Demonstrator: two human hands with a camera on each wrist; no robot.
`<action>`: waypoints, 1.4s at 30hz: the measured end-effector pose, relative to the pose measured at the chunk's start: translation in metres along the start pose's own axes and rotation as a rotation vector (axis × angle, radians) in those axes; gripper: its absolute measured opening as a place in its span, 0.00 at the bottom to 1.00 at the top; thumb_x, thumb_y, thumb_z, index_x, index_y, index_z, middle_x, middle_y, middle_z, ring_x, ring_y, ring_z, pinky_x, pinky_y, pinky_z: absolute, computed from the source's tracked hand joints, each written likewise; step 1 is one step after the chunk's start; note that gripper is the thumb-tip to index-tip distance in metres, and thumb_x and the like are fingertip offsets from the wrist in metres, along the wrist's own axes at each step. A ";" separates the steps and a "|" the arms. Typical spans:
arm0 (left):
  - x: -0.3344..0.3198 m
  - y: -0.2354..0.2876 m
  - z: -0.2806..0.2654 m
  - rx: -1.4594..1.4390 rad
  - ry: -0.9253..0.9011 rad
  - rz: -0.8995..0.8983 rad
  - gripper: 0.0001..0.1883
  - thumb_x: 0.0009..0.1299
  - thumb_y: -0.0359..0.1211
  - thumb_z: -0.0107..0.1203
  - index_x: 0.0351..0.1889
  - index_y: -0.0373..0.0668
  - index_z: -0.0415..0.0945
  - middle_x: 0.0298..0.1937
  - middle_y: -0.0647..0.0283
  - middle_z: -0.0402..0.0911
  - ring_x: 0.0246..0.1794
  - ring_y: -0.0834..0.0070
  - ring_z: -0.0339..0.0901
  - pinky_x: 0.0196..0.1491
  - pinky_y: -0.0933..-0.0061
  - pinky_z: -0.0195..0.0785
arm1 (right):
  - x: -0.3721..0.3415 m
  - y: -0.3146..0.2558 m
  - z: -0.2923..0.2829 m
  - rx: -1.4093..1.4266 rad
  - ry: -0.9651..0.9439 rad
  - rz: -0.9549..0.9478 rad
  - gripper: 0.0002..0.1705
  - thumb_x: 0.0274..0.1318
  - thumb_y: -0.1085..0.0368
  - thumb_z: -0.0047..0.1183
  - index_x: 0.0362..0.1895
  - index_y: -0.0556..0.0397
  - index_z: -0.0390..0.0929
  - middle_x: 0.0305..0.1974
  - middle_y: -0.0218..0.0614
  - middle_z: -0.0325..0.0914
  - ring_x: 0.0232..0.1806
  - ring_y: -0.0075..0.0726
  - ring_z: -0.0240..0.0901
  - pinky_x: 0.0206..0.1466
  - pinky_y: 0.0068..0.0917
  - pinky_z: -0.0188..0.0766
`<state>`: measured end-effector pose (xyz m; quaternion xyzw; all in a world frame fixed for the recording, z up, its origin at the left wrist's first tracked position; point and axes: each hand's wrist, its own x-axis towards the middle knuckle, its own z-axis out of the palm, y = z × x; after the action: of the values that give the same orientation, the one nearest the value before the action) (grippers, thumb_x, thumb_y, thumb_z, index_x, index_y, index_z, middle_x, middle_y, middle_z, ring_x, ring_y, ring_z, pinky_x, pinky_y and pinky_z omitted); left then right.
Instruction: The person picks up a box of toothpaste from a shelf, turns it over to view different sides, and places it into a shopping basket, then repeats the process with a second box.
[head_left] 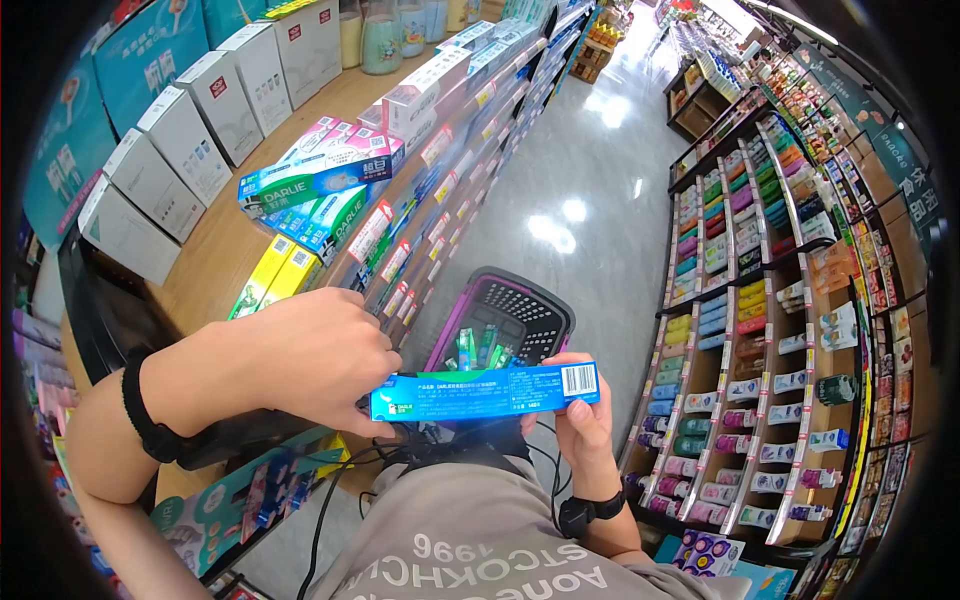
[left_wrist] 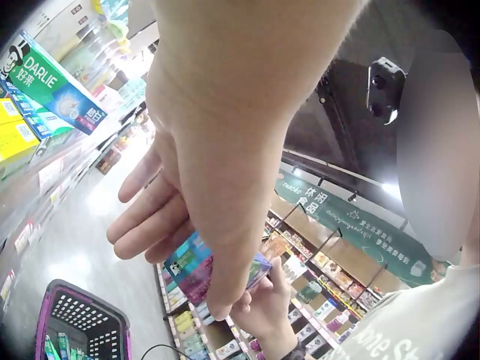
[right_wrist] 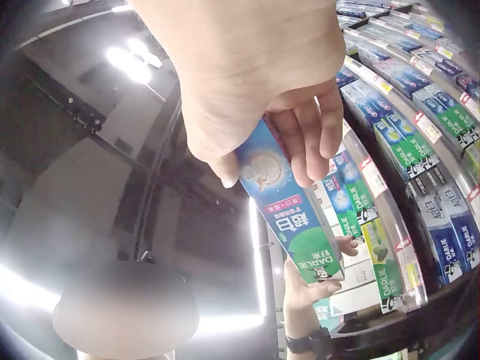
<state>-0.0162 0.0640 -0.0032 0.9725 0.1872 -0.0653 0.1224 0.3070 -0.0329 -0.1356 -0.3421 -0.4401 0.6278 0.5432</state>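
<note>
A blue and green Darlie toothpaste box [head_left: 480, 392] is held level in front of the shirt, its printed text and barcode side facing up in the head view. My left hand [head_left: 325, 350] pinches its left end. The right hand [head_left: 583, 420] grips the barcode end, thumb on one side and fingers on the other. In the right wrist view the box [right_wrist: 281, 202] shows its front, with the right hand [right_wrist: 262, 97] at one end and the left hand [right_wrist: 304, 289] at the other. Beyond the box, a purple-rimmed black shopping basket [head_left: 568, 312] contains several green toothpaste boxes.
Stacked Darlie boxes [head_left: 325, 180] and yellow boxes [head_left: 272, 270] lie on the wooden shelf top at left, by a row of white cartons [head_left: 185, 140]. Toothpaste shelves with price tags run alongside. A grey aisle floor [head_left: 560, 190] separates them from shelves of bottles [head_left: 740, 320].
</note>
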 end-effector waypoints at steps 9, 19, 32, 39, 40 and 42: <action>-0.002 0.001 -0.002 0.002 -0.033 -0.015 0.27 0.66 0.57 0.67 0.29 0.40 0.84 0.26 0.57 0.84 0.32 0.54 0.84 0.44 0.58 0.75 | -0.005 0.003 0.006 -0.019 0.043 0.006 0.46 0.58 0.40 0.70 0.64 0.65 0.69 0.41 0.48 0.84 0.33 0.45 0.87 0.34 0.37 0.86; -0.010 0.008 -0.004 0.035 0.028 0.034 0.26 0.66 0.57 0.67 0.29 0.41 0.83 0.26 0.58 0.83 0.33 0.56 0.84 0.44 0.58 0.75 | -0.017 -0.004 0.012 -0.020 0.019 -0.029 0.42 0.61 0.45 0.69 0.64 0.64 0.68 0.43 0.48 0.84 0.35 0.44 0.87 0.38 0.37 0.86; -0.011 0.019 -0.011 0.050 -0.021 0.013 0.26 0.66 0.57 0.67 0.32 0.41 0.84 0.29 0.58 0.85 0.36 0.55 0.85 0.45 0.57 0.76 | -0.036 -0.004 0.007 -0.015 -0.040 -0.030 0.35 0.65 0.54 0.65 0.66 0.63 0.67 0.48 0.47 0.84 0.39 0.38 0.86 0.45 0.33 0.84; -0.013 0.016 -0.006 0.045 0.008 0.030 0.26 0.67 0.57 0.67 0.32 0.40 0.84 0.29 0.58 0.85 0.36 0.55 0.85 0.46 0.57 0.76 | -0.038 -0.002 0.011 -0.061 0.013 -0.026 0.42 0.61 0.46 0.69 0.65 0.64 0.68 0.45 0.50 0.84 0.36 0.45 0.87 0.36 0.37 0.86; -0.013 0.016 -0.006 0.043 0.010 0.028 0.27 0.67 0.58 0.67 0.32 0.40 0.84 0.29 0.58 0.85 0.36 0.55 0.85 0.46 0.57 0.76 | -0.038 -0.002 0.011 -0.059 0.013 -0.027 0.42 0.61 0.46 0.69 0.65 0.64 0.68 0.45 0.50 0.84 0.36 0.45 0.87 0.36 0.37 0.86; -0.013 0.016 -0.008 0.042 -0.002 0.018 0.27 0.67 0.58 0.67 0.32 0.40 0.84 0.29 0.57 0.85 0.36 0.55 0.85 0.46 0.57 0.76 | -0.037 -0.002 0.011 -0.052 0.010 -0.028 0.42 0.62 0.46 0.69 0.65 0.64 0.68 0.45 0.50 0.84 0.36 0.45 0.87 0.36 0.37 0.86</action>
<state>-0.0214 0.0467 0.0102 0.9764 0.1771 -0.0693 0.1026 0.3037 -0.0714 -0.1316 -0.3531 -0.4582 0.6069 0.5450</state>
